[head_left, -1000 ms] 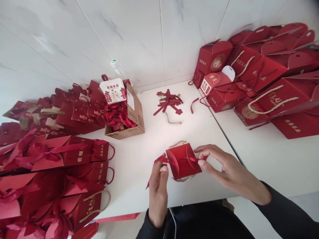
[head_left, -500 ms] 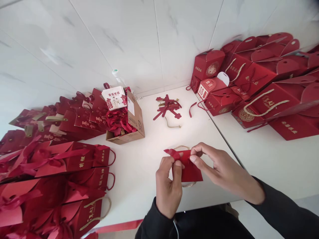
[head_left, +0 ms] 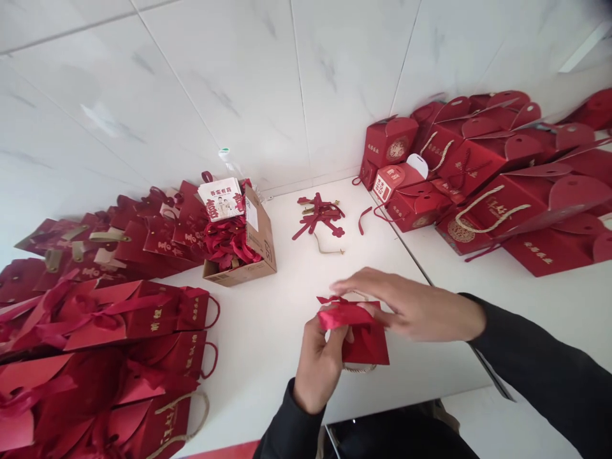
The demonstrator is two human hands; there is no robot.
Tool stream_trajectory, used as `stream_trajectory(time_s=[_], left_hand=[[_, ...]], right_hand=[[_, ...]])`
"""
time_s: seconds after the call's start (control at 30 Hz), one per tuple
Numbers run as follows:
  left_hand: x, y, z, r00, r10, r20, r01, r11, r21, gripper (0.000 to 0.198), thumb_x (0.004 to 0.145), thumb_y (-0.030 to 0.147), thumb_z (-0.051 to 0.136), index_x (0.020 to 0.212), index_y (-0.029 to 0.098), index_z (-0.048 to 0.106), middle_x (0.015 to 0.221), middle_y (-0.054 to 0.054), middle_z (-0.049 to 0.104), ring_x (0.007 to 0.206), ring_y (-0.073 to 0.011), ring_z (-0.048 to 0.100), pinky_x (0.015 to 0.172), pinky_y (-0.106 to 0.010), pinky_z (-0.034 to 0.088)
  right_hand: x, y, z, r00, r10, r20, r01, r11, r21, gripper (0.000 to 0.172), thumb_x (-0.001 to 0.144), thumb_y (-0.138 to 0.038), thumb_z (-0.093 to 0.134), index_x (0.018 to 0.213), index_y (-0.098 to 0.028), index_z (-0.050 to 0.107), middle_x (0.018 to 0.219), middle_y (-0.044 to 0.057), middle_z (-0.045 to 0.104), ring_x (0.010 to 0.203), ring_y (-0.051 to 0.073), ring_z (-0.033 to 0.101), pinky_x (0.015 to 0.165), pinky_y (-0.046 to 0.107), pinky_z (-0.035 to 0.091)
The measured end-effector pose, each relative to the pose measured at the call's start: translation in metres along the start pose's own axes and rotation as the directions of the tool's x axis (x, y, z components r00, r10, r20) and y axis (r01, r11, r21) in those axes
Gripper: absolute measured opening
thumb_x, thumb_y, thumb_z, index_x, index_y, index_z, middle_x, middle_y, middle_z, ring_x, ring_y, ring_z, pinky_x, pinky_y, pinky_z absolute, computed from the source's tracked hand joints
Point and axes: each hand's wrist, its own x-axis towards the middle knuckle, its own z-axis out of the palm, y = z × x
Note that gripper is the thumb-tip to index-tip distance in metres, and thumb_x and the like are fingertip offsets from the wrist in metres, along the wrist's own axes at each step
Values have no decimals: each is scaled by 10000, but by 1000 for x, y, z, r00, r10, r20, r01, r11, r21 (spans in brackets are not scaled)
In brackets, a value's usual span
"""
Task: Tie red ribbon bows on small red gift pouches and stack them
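Note:
A small red box (head_left: 370, 349) with twisted rope handles sits on the white table near its front edge. My left hand (head_left: 319, 363) is closed on a red ribbon (head_left: 347, 315) at the left side of the box top, thumb and fingers pinched together. Over the box's right and rear side reaches my right hand (head_left: 401, 306), its fingers stretched above the ribbon and blurred. Its thumb is near the ribbon's right end; whether it grips the ribbon is hidden.
An open cardboard box (head_left: 262, 242) holds red ribbons and printed cards (head_left: 222, 199). Behind the hands lie red strips (head_left: 319, 217). Red gift boxes crowd the left (head_left: 119, 312) and right (head_left: 507, 210), before a tiled wall (head_left: 239, 83).
My right hand has swung left over the box with its fingers now extended. The ribbon now arches across the box top. The camera view has shifted slightly.

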Motion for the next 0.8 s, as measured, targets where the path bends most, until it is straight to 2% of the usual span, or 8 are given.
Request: stream_trajectory(time_s=[0.07,0.13,0.23,0.37,0.47,0.57,0.7,0.8], left_hand=[[1,4,-2,1000,-1,23,1,999,-33,458,961,565,542,773,169,674,677,-23,628,615,-155,543,611,-282,458],[2,8,-2,998,6,60,-2,997,-72,449,980,551,526,864,167,727,776,-48,693,700,-178,598,686,-298,492],[3,13,-2,995,-7,101,19,992,-121,421,998,521,521,973,174,758,916,-70,748,819,-204,646,770,-306,501],[3,15,-5,994,-36,99,52,985,-167,388,994,495,535,966,178,757,966,-78,767,862,-210,658,817,-311,501],[1,15,-8,997,-48,65,58,986,-154,224,901,387,676,859,176,741,902,-68,761,834,-197,636,800,-298,497],[0,14,-7,999,-42,4,42,997,-68,34,778,201,719,807,183,720,825,-48,747,787,-187,623,759,-291,508],[-1,9,0,978,189,-83,-172,968,182,226,773,59,580,880,212,708,885,-37,757,792,-188,660,736,-299,542],[0,-3,4,872,483,-73,-413,808,419,377,786,-17,520,990,234,714,945,-35,759,855,-195,695,760,-302,566]], right_hand=[[0,7,2,998,35,44,-33,999,-31,216,1031,-307,468,1088,-234,664,1070,81,710,1040,254,667,909,424,528],[-2,6,3,999,49,-8,-49,997,-53,216,1037,-330,457,947,-225,622,990,75,682,991,252,650,889,420,511],[-9,-4,2,996,86,-38,-87,995,-45,215,1043,-350,442,914,-236,570,928,42,657,854,209,634,794,361,496],[-25,-15,1,956,291,40,-293,946,139,304,1049,-473,423,891,-264,577,638,-46,567,520,144,496,515,278,389],[-35,-12,3,925,368,93,-377,918,121,333,1043,-522,420,932,-279,619,570,-56,530,475,149,476,489,285,375],[-37,-6,8,925,379,12,-380,925,10,343,1053,-494,399,946,-280,645,612,-29,590,517,174,533,511,306,404],[-29,-1,19,940,328,-98,-318,943,102,298,1062,-417,409,1125,-284,669,1049,29,760,866,215,717,701,319,539],[-20,2,27,962,268,-53,-249,939,235,303,1068,-349,407,1206,-292,670,1144,24,759,974,207,722,843,327,546]])
